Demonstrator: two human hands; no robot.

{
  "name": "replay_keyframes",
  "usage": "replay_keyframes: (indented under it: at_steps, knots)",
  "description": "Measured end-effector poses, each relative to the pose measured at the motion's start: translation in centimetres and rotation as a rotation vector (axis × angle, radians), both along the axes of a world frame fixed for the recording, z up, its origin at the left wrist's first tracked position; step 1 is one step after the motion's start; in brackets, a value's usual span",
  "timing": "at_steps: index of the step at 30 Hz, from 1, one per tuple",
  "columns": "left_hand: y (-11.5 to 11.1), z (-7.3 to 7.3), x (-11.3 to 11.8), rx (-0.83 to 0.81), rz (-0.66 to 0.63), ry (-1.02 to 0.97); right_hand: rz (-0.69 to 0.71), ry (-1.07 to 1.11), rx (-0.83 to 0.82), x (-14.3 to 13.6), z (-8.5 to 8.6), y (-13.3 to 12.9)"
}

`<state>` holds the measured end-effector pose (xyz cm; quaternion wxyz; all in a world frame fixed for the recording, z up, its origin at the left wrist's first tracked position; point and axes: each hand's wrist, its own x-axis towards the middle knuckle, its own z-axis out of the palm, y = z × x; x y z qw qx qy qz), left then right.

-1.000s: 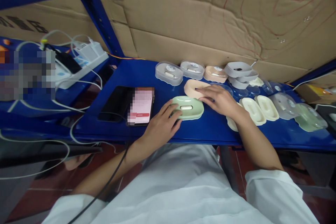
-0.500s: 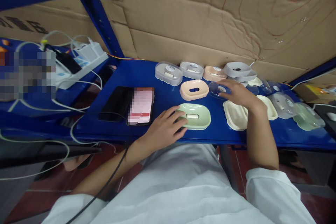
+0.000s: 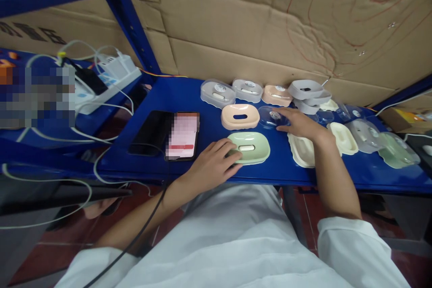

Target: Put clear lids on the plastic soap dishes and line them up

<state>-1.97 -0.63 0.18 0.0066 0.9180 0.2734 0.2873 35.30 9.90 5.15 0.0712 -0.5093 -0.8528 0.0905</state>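
On the table (image 3: pixel 168 95), our left hand (image 3: pixel 209 162) grips the green dish (image 3: pixel 258 145), presumably steadying it; our right hand (image 3: pixel 301 123), fingers spread, spans the clear lid (image 3: pixel 266 119); whether gripping, we cannot tell.

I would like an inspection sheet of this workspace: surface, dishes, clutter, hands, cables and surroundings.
Surface: blue table, glossy.
Job's things: green dish nearest the person; peach dish behind it; clear lid beside the peach one.
Clutter: phone, screen lit.
Hands: left hand, fingers on green dish; right hand, fingers at clear lid, grip unclear.
Cables: white cables at left; black cable across left forearm.
Surroundings: cardboard behind table.
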Motion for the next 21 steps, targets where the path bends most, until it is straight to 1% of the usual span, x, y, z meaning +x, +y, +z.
replay_keyframes:
  at_steps: [11, 18, 21]
  knots:
    - [0.0, 0.2, -0.1, -0.017, -0.002, 0.013, -0.032, -0.069, 0.006, 0.2, -0.2, 0.0]
    - [0.0, 0.0, -0.1, -0.030, -0.012, -0.014, -0.033, -0.088, 0.012, 0.5, -0.9, 0.3]
    - [0.0, 0.1, -0.1, -0.038, -0.013, -0.024, -0.065, -0.094, 0.025, 0.5, -1.2, 0.3]
